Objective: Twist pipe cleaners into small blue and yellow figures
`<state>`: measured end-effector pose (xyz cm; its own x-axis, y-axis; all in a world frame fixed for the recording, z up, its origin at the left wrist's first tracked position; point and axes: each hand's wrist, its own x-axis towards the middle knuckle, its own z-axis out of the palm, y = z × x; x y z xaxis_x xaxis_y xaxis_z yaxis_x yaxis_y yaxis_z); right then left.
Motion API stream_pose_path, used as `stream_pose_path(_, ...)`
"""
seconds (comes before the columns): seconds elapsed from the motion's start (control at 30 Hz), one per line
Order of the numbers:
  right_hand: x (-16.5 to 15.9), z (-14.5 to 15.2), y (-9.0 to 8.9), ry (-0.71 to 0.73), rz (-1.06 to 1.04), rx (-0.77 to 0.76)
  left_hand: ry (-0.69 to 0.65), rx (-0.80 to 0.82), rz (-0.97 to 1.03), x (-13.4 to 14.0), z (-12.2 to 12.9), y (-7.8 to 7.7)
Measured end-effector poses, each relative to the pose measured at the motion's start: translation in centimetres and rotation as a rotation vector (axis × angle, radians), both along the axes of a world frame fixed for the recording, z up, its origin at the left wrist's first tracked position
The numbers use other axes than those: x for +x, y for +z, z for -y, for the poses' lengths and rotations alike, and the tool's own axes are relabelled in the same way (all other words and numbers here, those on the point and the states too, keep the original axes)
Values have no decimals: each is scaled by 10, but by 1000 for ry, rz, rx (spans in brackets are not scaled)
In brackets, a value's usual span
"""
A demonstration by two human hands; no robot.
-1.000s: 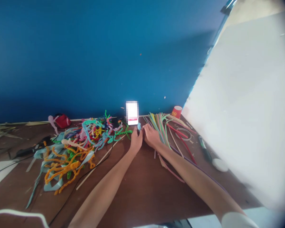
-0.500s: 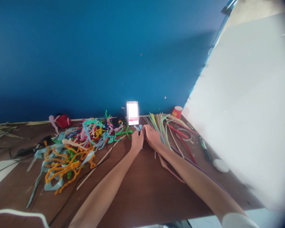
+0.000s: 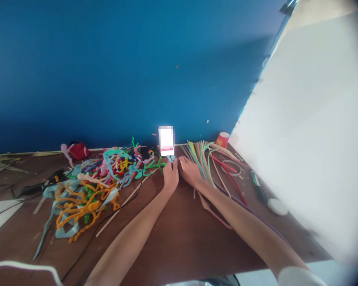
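Observation:
My left hand [image 3: 170,174] is closed on a light blue pipe cleaner [image 3: 171,158], whose bent ends stick up above the fingertips. Close beside it, my right hand [image 3: 189,171] has its fingers curled and pressed together. Whatever those fingers pinch is hidden or too small to make out. Straight behind both hands a bright phone screen [image 3: 166,139] leans by the wall. Just left of my left hand lies a green twisted pipe cleaner [image 3: 158,165]. A fan of straight pastel pipe cleaners [image 3: 200,157] lies right behind my right hand.
A tangled heap of coloured pipe cleaners [image 3: 116,163], with orange ones [image 3: 86,212] in front, covers the left of the brown table [image 3: 179,246]. A black cable [image 3: 107,218] crosses there. On the right are a red paper cup [image 3: 222,140], a tape ring [image 3: 231,168] and a green-black marker [image 3: 258,186].
My left hand has shifted slightly left with the blue pipe cleaner, so a small gap shows between the hands. My right hand has moved a little left, its fingers more curled.

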<state>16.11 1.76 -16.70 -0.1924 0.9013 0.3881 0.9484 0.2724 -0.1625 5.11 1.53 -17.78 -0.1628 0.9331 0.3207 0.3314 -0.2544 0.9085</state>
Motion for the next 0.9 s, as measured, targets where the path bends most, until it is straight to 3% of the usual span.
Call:
stream_pose_path(0.13, 1, 0, 0, 14, -23, -29, 12, -6, -67, 1, 1, 2)
stream_pose_path(0.3, -1, 1, -3, 116, 94, 57, 28, -31, -76, 2, 1, 2)
stream_pose_path(0.53, -8, 2, -3, 49, 187, 212, 27, -43, -59, 6, 5, 5)
stream_pose_path(0.7, -8, 0, -7, 79, 63, 245, 42, -62, -47, 6, 4, 4)
stream_pose_path(0.9, -3, -7, -14, 112, -310, 189, 27, -42, -22, 2, 1, 3)
